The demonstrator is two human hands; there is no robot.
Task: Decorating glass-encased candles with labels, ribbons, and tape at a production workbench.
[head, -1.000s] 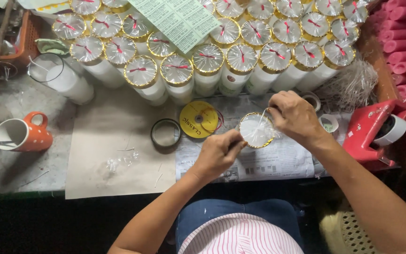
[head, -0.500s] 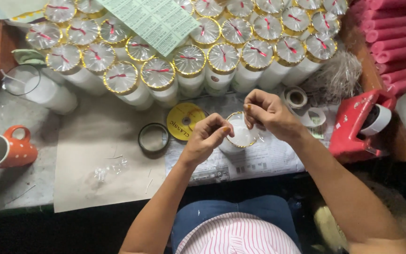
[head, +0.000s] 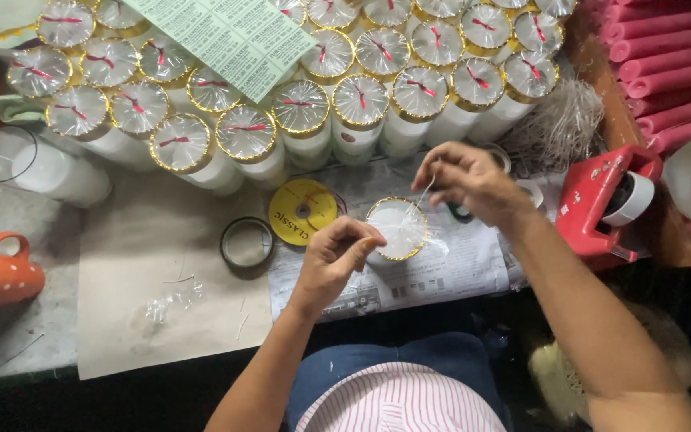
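Note:
A white candle jar with a gold rim (head: 396, 230) stands on printed paper at the middle of the table, covered with clear wrap. My left hand (head: 334, 258) pinches the wrap at the jar's left edge. My right hand (head: 468, 179) is just above and right of the jar, fingers pinched on a thin white strand that runs down to the wrap. A yellow tape reel (head: 302, 211) lies flat to the left of the jar, and a dark ring (head: 246, 242) lies beside it.
Several wrapped, gold-rimmed jars with red ties (head: 301, 108) fill the back of the table, with a green printed sheet (head: 229, 36) over them. A red tape dispenser (head: 601, 200) sits at right, pink rolls (head: 665, 72) behind it, an orange mug (head: 1, 276) at left.
My right hand has lifted up and to the right, drawing the thin strand away from the jar. My left hand stays at the jar's left edge.

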